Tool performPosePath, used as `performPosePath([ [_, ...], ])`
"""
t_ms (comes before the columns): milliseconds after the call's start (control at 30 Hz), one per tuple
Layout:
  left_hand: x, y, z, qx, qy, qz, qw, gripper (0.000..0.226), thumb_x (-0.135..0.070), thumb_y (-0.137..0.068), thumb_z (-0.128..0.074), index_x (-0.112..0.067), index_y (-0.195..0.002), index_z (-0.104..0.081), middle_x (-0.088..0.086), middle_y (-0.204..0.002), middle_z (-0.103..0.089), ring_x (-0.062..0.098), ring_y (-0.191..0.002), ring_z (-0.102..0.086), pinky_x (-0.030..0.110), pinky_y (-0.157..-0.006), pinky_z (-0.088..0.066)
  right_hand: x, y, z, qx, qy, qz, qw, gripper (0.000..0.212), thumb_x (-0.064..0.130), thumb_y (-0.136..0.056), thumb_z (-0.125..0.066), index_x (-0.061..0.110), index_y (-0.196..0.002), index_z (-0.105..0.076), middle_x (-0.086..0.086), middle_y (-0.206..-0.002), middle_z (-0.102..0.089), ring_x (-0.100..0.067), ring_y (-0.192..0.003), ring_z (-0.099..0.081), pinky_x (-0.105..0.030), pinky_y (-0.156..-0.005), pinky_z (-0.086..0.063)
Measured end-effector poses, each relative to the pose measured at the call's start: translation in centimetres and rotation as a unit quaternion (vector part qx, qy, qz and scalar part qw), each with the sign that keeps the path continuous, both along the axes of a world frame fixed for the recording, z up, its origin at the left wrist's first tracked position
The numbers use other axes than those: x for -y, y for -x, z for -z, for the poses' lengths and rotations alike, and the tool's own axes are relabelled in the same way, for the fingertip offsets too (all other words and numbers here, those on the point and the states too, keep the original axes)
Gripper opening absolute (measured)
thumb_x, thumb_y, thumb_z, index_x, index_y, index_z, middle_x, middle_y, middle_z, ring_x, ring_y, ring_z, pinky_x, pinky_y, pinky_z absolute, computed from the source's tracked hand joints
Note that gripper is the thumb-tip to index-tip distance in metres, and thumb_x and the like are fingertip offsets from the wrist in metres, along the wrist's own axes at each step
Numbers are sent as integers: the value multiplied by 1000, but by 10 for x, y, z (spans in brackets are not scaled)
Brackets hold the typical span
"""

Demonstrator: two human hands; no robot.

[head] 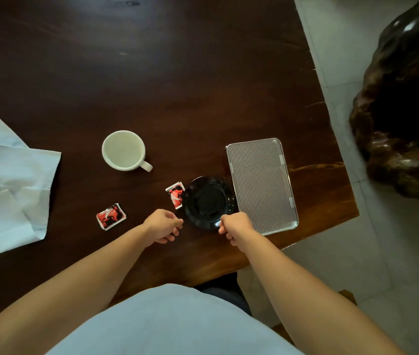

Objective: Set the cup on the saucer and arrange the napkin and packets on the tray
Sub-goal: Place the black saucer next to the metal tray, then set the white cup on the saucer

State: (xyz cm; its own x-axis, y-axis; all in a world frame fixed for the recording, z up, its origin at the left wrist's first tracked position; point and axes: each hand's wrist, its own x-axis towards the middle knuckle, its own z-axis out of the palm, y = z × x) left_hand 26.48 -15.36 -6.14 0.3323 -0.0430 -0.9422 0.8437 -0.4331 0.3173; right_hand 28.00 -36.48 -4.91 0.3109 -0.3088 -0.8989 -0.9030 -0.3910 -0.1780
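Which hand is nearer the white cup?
Left. The left hand sits below and right of the cup; the right hand is farther right, at the black saucer's near rim.

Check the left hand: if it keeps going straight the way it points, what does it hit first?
Probably the saucer. The left hand points right and slightly away, fingers curled, almost at the saucer's near-left rim. The packet lies just beyond, left of that line. Height above the table is unclear.

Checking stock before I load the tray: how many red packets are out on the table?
2. One packet lies left of the left hand; the other packet lies against the black saucer's left rim. None on the tray; the napkin could hide more.
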Motion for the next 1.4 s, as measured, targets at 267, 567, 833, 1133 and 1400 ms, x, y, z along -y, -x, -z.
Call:
performPosePath([
  [267,-44,27,-14,12,-20,-44,999,20,-30,-99,-56,-14,-93,-68,1,-73,-64,14,-62,-62,28,-62,-49,-50,19,-14,13,-15,-41,999,25,21,-98,-51,5,-98,-70,-4,-70,-62,-15,-58,-48,-28,-48,-35],
  [567,-100,65,-14,11,-35,-131,991,19,-27,-99,-55,-14,-90,-66,2,-68,-59,13,-52,-54,22,-52,-42,-110,29,-21,6,-32,-97,995,22,19,-97,-51,6,-94,-69,-2,-64,-60,-13,-48,-41,-24,-41,-31],
  [833,-129,81,-16,10,-53,-192,980,20,-27,-99,-57,-12,-93,-68,5,-74,-63,13,-52,-55,22,-47,-43,-141,20,-17,20,-44,-151,987,19,19,-95,-52,10,-88,-68,-2,-65,-61,-13,-47,-41,-23,-40,-31],
  [1133,-146,72,-25,24,-59,-227,972,20,-26,-99,-57,-9,-101,-67,8,-82,-65,16,-60,-58,23,-50,-45,-177,-17,-21,4,-46,-217,975,18,16,-94,-51,11,-88,-67,-3,-66,-63,-13,-48,-43,-25,-41,-33],
  [1400,-149,35,-17,67,-62,-268,959,16,-25,-96,-56,-14,-86,-64,5,-76,-65,18,-63,-61,24,-54,-45,-188,-92,-15,168,78,-277,943,24,28,-93,-54,11,-96,-70,-7,-98,-69,-26,-84,-59,-30,-69,-42],
])
